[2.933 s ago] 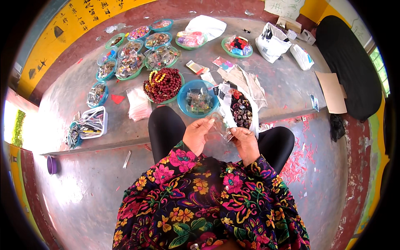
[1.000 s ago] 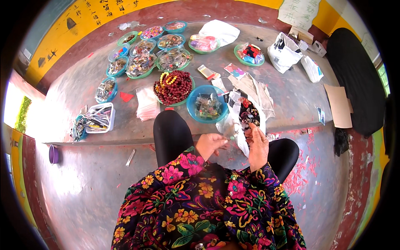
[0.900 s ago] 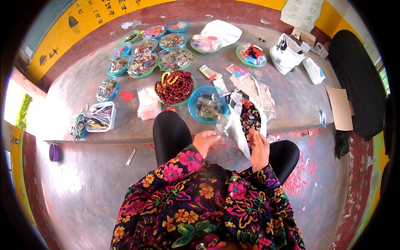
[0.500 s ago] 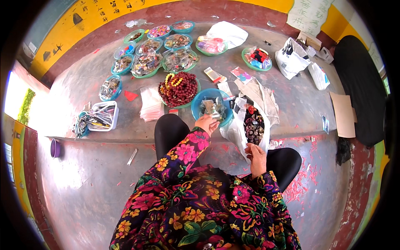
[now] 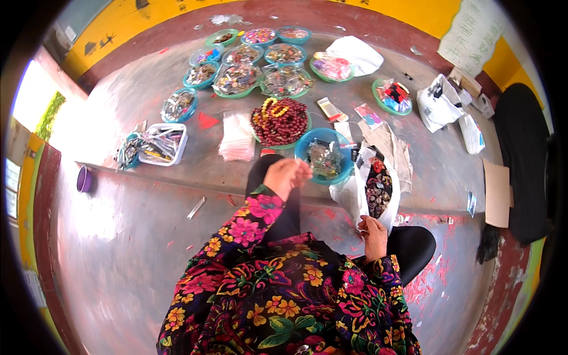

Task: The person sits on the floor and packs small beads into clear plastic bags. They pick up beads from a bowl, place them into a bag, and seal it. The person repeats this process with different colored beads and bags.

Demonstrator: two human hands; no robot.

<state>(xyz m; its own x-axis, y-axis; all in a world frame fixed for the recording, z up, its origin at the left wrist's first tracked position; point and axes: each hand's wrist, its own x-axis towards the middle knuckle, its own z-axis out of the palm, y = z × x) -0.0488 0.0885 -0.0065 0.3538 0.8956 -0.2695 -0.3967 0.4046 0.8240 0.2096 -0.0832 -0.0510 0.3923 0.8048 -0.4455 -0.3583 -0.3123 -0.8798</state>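
Head view, left to right. At nine o'clock, a small purple cup (image 5: 84,179) stands on the lower floor (image 5: 118,248), below a raised concrete ledge (image 5: 177,174). On the ledge, at ten o'clock, a white rectangular tray (image 5: 160,144) holds packets; beyond it, toward eleven and twelve o'clock, lies a cluster of round green and blue dishes (image 5: 248,71) covered in clear film. A stack of clear plastic sleeves (image 5: 237,137) lies just left of a green bowl of dark red beads (image 5: 279,122). The left hand (image 5: 287,176), fingers curled loosely with the tips gathered, hovers at the near rim of a blue bowl (image 5: 325,157) of wrapped pieces; whether it grips anything cannot be told. At three o'clock from that bowl, an open white plastic bag (image 5: 374,189) of dark beads stands tilted. The right hand (image 5: 374,236) pinches the bag's lower edge between thumb and fingers. Farther right lie white bags (image 5: 441,106) and a cardboard sheet (image 5: 497,192).
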